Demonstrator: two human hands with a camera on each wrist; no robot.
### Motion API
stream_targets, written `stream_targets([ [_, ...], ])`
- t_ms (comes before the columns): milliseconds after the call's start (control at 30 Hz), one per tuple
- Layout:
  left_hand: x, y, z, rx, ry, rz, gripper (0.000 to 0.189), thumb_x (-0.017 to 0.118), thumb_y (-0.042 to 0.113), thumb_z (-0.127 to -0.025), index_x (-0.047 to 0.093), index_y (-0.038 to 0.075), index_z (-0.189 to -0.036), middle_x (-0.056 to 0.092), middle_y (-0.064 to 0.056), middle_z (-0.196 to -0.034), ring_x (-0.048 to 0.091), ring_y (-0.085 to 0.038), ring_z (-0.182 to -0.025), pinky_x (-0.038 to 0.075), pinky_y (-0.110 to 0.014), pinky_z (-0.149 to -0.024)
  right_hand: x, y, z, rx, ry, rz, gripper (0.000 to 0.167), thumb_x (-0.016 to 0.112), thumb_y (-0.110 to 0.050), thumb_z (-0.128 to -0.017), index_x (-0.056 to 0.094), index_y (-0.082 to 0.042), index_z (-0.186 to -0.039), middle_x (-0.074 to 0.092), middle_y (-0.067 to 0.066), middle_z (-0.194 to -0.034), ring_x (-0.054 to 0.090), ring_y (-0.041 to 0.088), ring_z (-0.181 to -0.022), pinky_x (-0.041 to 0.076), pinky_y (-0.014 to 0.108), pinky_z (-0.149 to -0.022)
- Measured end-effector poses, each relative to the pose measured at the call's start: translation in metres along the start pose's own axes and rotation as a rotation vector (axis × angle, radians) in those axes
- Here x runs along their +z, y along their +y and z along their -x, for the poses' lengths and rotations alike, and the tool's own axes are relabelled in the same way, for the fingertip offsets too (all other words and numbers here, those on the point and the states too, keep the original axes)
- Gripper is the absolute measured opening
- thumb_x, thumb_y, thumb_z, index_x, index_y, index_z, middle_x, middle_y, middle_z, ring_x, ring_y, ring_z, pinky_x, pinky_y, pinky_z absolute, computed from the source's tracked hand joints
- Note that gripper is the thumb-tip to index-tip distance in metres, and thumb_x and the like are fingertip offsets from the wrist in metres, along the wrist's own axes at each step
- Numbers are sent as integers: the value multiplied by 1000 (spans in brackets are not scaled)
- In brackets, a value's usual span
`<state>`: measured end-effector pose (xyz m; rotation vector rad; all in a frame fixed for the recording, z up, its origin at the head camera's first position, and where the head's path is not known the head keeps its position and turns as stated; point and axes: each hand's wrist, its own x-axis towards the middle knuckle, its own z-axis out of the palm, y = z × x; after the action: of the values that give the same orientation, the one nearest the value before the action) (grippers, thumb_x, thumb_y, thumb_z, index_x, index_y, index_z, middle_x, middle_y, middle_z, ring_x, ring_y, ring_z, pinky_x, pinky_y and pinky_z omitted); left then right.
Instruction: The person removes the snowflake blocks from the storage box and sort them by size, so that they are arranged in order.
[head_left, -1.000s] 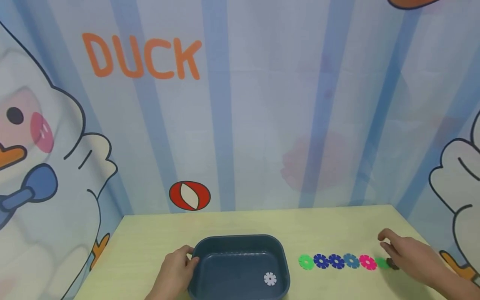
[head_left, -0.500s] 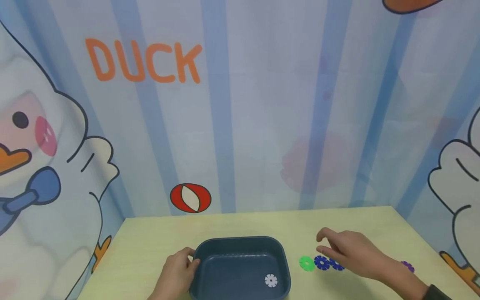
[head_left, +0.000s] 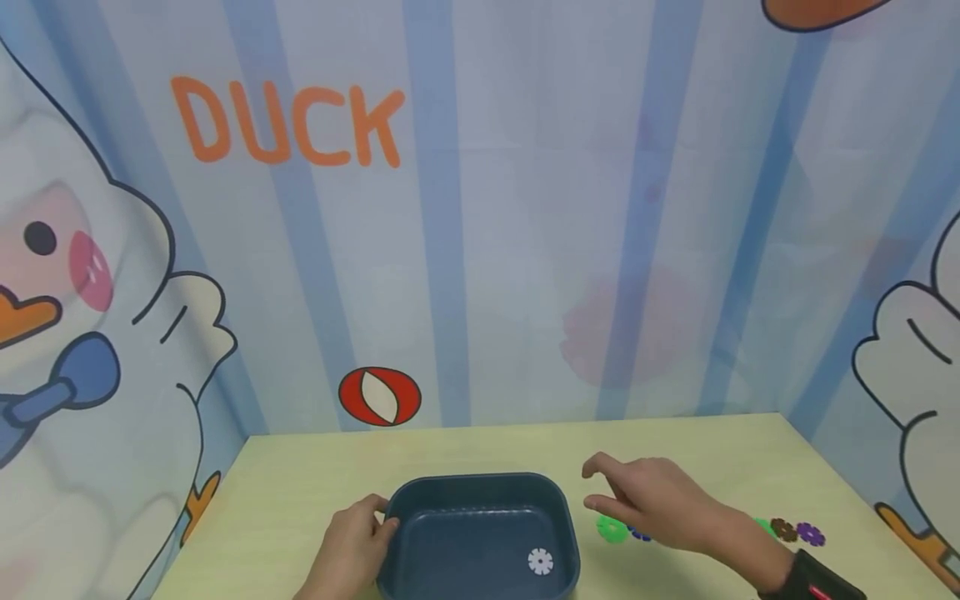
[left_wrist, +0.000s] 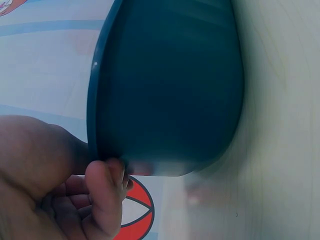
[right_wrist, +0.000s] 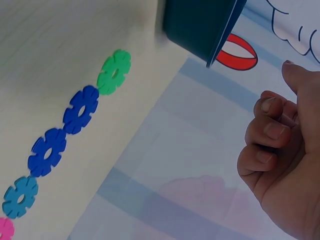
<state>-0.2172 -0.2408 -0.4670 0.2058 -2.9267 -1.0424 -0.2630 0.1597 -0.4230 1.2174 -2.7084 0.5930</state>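
A dark blue plastic basin [head_left: 480, 493] stands on the table, with a white snowflake disc [head_left: 540, 561] lying inside at its right. My left hand [head_left: 351, 543] grips the basin's left rim, thumb and fingers pinching the wall in the left wrist view. Above the table, right of the basin, hovers my right hand [head_left: 651, 498]; its fingers are loosely bent, nothing between them. Below it runs a row of toothed discs: green [right_wrist: 114, 72], two dark blue [right_wrist: 81, 110], light blue [right_wrist: 20, 197] and pink [right_wrist: 6, 229]. A brown disc [head_left: 783, 530] and a purple disc [head_left: 811, 534] lie farther right.
The pale yellow table [head_left: 315, 467] ends at a striped backdrop curtain [head_left: 525, 250] printed with ducks and a red-and-white ball [head_left: 380, 397]. My right forearm covers the middle of the disc row in the head view.
From the far right end of the disc row, my right hand has moved left toward the basin, uncovering the brown and purple discs. My left hand stays on the rim.
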Motion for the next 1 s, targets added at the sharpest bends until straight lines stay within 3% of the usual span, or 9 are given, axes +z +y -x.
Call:
stream_targets([
  [533, -1, -2, 1, 15, 13, 13, 25, 71, 9, -100, 69, -8, -118, 58, -2, -67, 53, -15, -59, 45, -30, -54, 17, -14, -17, -83, -19, 46, 30, 62, -46, -106, 62, -21, -122, 39, -23, -61, 33, -7, -49, 33, 17, -52],
  [767, -1, -3, 1, 21, 13, 18, 25, 71, 9, -100, 69, -8, -118, 58, -2, -67, 53, -15, -59, 45, -30, -54, 29, -22, -28, -165, -43, 54, 27, 62, -45, -107, 64, -21, -119, 42, -23, -61, 38, -10, -53, 38, 15, -56],
  [900, -1, -4, 1, 32, 12, 24, 24, 71, 8, -100, 70, -7, -118, 58, -2, -66, 52, -15, -58, 45, -30, -53, 34, -26, -34, -199, -72, 72, 27, 62, -44, -107, 64, -21, -121, 50, -23, -65, 44, -12, -56, 43, 14, -58],
  [1000, -1, -4, 1, 44, 12, 26, 24, 71, 8, -100, 70, -8, -117, 58, -2, -67, 53, -14, -59, 45, -30, -53, 38, -28, -37, -226, -84, 97, 26, 64, -42, -107, 64, -22, -122, 66, -19, -76, 54, -11, -61, 47, 15, -60],
])
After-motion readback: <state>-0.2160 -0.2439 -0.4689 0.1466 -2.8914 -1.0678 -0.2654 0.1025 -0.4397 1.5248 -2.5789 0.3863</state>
